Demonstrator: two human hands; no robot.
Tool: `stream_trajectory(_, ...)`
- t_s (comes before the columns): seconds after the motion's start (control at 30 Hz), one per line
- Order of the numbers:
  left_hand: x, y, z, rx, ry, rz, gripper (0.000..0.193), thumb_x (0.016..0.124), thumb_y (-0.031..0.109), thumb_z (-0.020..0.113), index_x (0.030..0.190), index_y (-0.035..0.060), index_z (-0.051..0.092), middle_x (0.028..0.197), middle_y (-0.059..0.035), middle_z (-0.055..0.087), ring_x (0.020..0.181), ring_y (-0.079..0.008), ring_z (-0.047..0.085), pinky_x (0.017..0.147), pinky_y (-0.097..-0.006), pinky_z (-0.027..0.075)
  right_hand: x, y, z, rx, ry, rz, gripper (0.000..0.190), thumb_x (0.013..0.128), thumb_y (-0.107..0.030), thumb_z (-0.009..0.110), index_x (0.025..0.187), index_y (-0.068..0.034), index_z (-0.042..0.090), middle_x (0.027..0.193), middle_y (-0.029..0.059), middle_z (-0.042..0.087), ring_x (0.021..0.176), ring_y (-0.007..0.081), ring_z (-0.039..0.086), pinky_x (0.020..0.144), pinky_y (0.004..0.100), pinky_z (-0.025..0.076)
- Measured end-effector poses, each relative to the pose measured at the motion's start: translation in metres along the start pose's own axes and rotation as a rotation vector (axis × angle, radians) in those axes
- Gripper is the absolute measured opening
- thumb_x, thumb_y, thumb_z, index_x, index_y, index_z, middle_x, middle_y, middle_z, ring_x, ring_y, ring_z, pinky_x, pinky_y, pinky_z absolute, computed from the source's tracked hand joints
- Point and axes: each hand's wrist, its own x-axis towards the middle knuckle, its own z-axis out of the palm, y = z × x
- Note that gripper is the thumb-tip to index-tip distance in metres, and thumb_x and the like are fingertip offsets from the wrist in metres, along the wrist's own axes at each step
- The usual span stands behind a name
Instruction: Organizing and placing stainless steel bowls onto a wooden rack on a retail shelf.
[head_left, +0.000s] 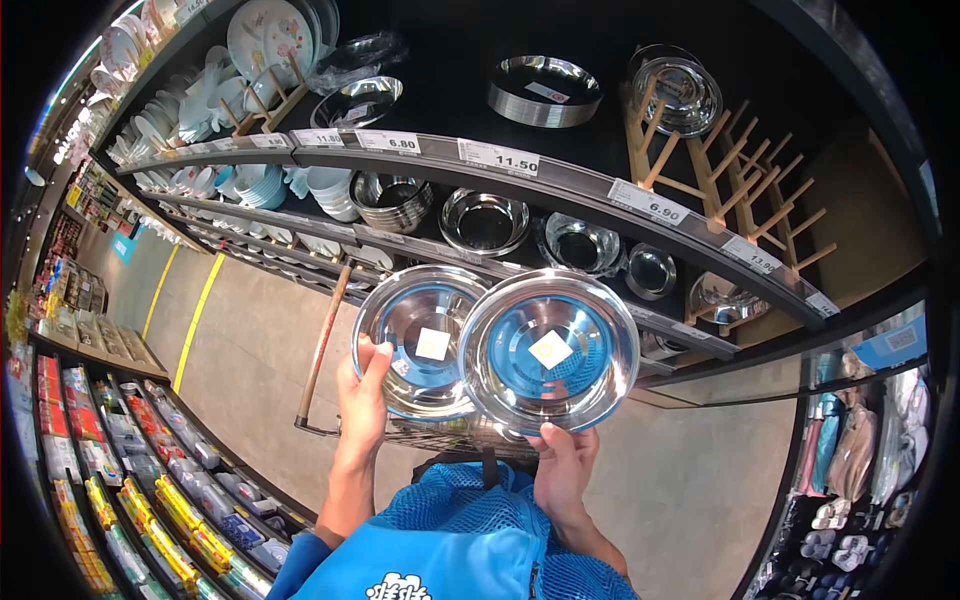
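Note:
Two shiny stainless steel dishes are held up side by side before me. My left hand (365, 382) grips the rim of the left steel dish (442, 394), thumb on its inside edge. By its lower rim, my right hand (564, 454) pinches the right steel dish (517, 315), which overlaps the left one in front. Each dish has a white square sticker at its centre and reflects blue. The fingers behind both dishes are partly hidden.
Ahead, a dark shelf edge (570, 180) with price tags carries a stack of steel plates (546, 112) and wooden racks (731, 169). Steel bowls (484, 221) fill the level below. A cart handle (324, 349) is behind the dishes, on the left. Packaged goods (172, 517) line the lower left.

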Motion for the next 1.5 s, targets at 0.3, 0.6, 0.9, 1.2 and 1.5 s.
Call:
stream_trajectory(0.3,0.001,0.003,0.011,0.035,-0.020,0.037,0.024,0.088,0.018,0.059,0.069,0.0044,0.054,0.072,0.0026,0.044,0.074,-0.0078,0.040,0.074,-0.0272,0.035,0.005,-0.015,-0.004,0.059,-0.015,-0.049,0.036,0.082,0.003,0.053,0.118,0.002,0.052,0.116,0.0109,0.058,0.097,0.0174,0.062,0.080,0.0319,0.056)
stream_trajectory(0.6,0.001,0.001,0.014,0.051,-0.047,0.036,0.026,0.088,0.020,0.059,0.069,0.0032,0.054,0.070,0.0022,0.043,0.077,-0.0093,0.041,0.078,-0.0287,0.035,0.005,-0.018,-0.008,0.080,-0.021,-0.096,0.032,0.083,0.005,0.052,0.114,0.003,0.052,0.109,0.0127,0.061,0.095,0.0204,0.063,0.082,0.0379,0.056)
stream_trajectory(0.9,0.000,0.002,0.014,0.060,-0.096,0.014,0.025,0.088,0.020,0.059,0.072,0.0015,0.055,0.072,0.0005,0.050,0.078,-0.0098,0.046,0.077,-0.0285,0.037,-0.002,-0.025,-0.007,0.017,0.031,-0.122,0.036,0.084,-0.001,0.051,0.119,0.003,0.047,0.114,0.0145,0.058,0.099,0.0223,0.061,0.086,0.0370,0.052)
stream_trajectory(1.2,-0.004,0.011,0.013,0.108,-0.116,0.020,0.023,0.088,0.020,0.057,0.084,-0.0021,0.061,0.074,-0.0004,0.056,0.074,-0.0094,0.051,0.074,-0.0257,0.041,-0.007,-0.025,-0.005,0.027,0.040,-0.147,0.037,0.085,-0.002,0.050,0.120,0.004,0.045,0.116,0.0149,0.056,0.100,0.0211,0.061,0.087,0.0347,0.052)
stream_trajectory(1.5,0.000,0.022,0.012,-0.017,-0.306,-0.087,0.030,0.090,0.023,0.054,0.098,-0.0039,0.063,0.086,-0.0034,0.064,0.078,-0.0072,0.054,0.071,-0.0240,0.042,-0.013,-0.025,-0.010,0.024,0.068,-0.151,0.037,0.083,-0.002,0.053,0.119,0.005,0.046,0.113,0.0149,0.058,0.098,0.0208,0.062,0.085,0.0326,0.054)
